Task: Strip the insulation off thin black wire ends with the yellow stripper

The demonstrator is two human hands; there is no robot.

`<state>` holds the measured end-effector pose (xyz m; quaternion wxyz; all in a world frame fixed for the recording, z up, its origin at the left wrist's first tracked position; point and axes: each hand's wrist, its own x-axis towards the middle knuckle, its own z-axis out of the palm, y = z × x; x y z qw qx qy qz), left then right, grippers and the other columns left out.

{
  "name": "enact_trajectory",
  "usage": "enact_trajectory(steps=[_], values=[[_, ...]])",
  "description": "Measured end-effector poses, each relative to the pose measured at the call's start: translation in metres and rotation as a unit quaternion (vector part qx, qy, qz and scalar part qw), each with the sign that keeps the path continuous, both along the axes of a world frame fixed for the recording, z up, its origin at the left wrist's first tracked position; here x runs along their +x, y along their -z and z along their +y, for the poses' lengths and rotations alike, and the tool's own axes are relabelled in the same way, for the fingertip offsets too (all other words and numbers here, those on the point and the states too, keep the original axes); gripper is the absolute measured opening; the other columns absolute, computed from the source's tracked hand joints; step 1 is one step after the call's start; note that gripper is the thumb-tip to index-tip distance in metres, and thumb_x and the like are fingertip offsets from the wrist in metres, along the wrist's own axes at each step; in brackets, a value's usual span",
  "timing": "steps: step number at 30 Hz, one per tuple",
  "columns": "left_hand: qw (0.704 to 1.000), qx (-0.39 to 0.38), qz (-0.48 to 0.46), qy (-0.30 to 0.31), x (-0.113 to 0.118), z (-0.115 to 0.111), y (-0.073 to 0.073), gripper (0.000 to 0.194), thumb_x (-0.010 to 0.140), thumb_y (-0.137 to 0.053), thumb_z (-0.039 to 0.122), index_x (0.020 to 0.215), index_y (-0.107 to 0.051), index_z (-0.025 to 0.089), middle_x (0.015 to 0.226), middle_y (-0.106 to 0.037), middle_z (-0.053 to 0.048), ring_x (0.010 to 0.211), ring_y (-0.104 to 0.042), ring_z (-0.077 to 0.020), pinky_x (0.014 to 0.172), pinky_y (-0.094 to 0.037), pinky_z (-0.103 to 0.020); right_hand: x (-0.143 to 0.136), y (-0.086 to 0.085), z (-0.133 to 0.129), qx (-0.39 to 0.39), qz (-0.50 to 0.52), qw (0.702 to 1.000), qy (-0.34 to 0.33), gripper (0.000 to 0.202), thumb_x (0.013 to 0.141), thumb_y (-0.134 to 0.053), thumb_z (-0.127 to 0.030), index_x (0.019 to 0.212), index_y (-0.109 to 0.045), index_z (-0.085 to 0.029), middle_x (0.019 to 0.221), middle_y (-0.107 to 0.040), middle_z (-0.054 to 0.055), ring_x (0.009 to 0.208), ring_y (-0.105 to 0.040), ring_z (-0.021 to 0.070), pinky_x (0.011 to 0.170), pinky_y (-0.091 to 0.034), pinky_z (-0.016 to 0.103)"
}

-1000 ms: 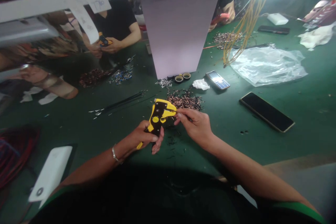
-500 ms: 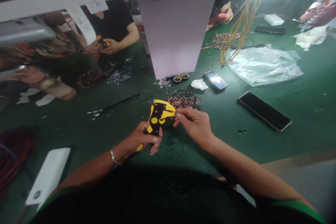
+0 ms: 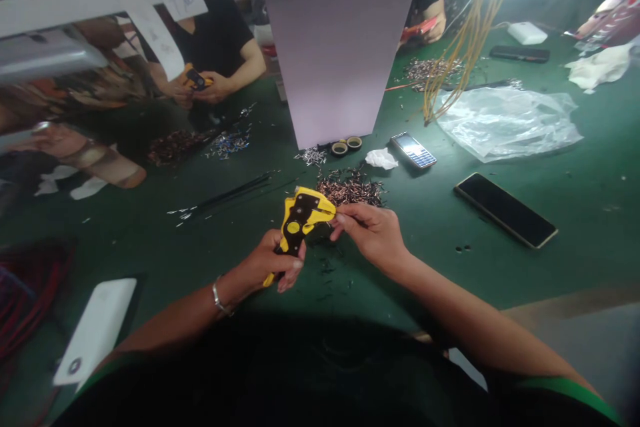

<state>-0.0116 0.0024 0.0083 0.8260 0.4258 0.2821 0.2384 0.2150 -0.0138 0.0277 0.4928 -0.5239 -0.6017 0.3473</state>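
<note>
My left hand (image 3: 281,261) is wrapped round the handles of a yellow and black wire stripper (image 3: 295,227), whose jaws point right. Thumb and forefinger of my right hand (image 3: 375,230) are pinched together right at the jaw tips. Between them is what looks like a short thin wire, mostly hidden by the fingers. Just beyond both hands lies a pile of short dark wires with copper-coloured ends (image 3: 353,188). Small dark scraps (image 3: 327,270) are scattered on the green table (image 3: 240,240) below the tool.
A smartphone (image 3: 505,209), keypad phone (image 3: 414,150), crumpled tissue (image 3: 381,159) and plastic bag (image 3: 510,121) lie right. Two tape rolls (image 3: 347,145) sit by a pale upright panel (image 3: 340,53). Long black wires (image 3: 230,192) and a white device (image 3: 96,330) are left. Two people work opposite.
My left fingers have drawn in on the stripper's handles, which look closer together. The stripper has tilted slightly. My right hand stays at the jaws. The view has shifted slightly.
</note>
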Motion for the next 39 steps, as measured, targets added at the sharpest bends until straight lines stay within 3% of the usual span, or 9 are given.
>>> enact_trajectory(steps=[6, 11, 18, 26, 31, 39], values=[[0.999, 0.012, -0.047, 0.016, 0.002, 0.006, -0.004, 0.021, 0.069, -0.077, 0.018, 0.084, -0.065, 0.009, 0.059, -0.063, -0.002, 0.042, -0.055, -0.0115, 0.043, -0.050, -0.025, 0.001, 0.003, 0.001, -0.004, -0.007, 1.000, 0.011, 0.016, 0.086, -0.059, -0.024, 0.082, -0.074, -0.019, 0.069, -0.077, 0.001, 0.060, -0.073, 0.0136, 0.065, -0.056, 0.028], [0.997, 0.038, -0.061, -0.036, 0.002, 0.015, -0.009, 0.024, 0.067, -0.074, 0.015, 0.089, -0.065, 0.010, 0.066, -0.063, -0.003, 0.050, -0.056, -0.0131, 0.048, -0.051, -0.029, 0.000, 0.007, 0.002, -0.019, -0.022, 0.999, 0.029, 0.015, 0.085, -0.059, -0.026, 0.082, -0.074, -0.021, 0.066, -0.075, 0.000, 0.059, -0.072, 0.0137, 0.062, -0.056, 0.028], [0.993, 0.068, -0.035, -0.090, 0.003, 0.018, -0.007, 0.026, 0.069, -0.074, 0.014, 0.092, -0.062, 0.010, 0.072, -0.063, -0.003, 0.054, -0.057, -0.0130, 0.053, -0.051, -0.031, -0.005, 0.010, 0.000, -0.040, -0.062, 0.997, -0.025, 0.016, 0.086, -0.057, -0.024, 0.078, -0.071, -0.021, 0.064, -0.071, -0.001, 0.053, -0.067, 0.0118, 0.058, -0.052, 0.026], [0.982, 0.121, 0.013, -0.147, 0.009, 0.020, -0.002, 0.030, 0.072, -0.080, 0.020, 0.093, -0.061, 0.012, 0.077, -0.062, -0.001, 0.057, -0.059, -0.0121, 0.056, -0.054, -0.031, -0.014, 0.014, -0.012, 0.017, -0.140, 0.985, -0.101, 0.020, 0.085, -0.052, -0.022, 0.074, -0.069, -0.020, 0.066, -0.070, 0.001, 0.058, -0.062, 0.0126, 0.058, -0.047, 0.025], [0.982, 0.128, 0.019, -0.136, 0.012, 0.016, 0.004, 0.029, 0.073, -0.078, 0.019, 0.094, -0.060, 0.012, 0.076, -0.061, 0.000, 0.056, -0.060, -0.0119, 0.056, -0.054, -0.030, -0.017, 0.013, -0.014, 0.008, -0.137, 0.983, -0.125, 0.020, 0.085, -0.053, -0.021, 0.076, -0.071, -0.020, 0.067, -0.070, 0.001, 0.059, -0.062, 0.0125, 0.060, -0.048, 0.025], [0.986, 0.120, 0.017, -0.113, 0.011, 0.014, 0.003, 0.027, 0.071, -0.076, 0.016, 0.093, -0.060, 0.013, 0.073, -0.061, 0.000, 0.056, -0.059, -0.0115, 0.056, -0.053, -0.030, -0.019, 0.014, -0.013, -0.069, -0.074, 0.987, -0.123, 0.017, 0.082, -0.056, -0.022, 0.073, -0.071, -0.020, 0.057, -0.065, -0.002, 0.052, -0.060, 0.0114, 0.053, -0.047, 0.025]])
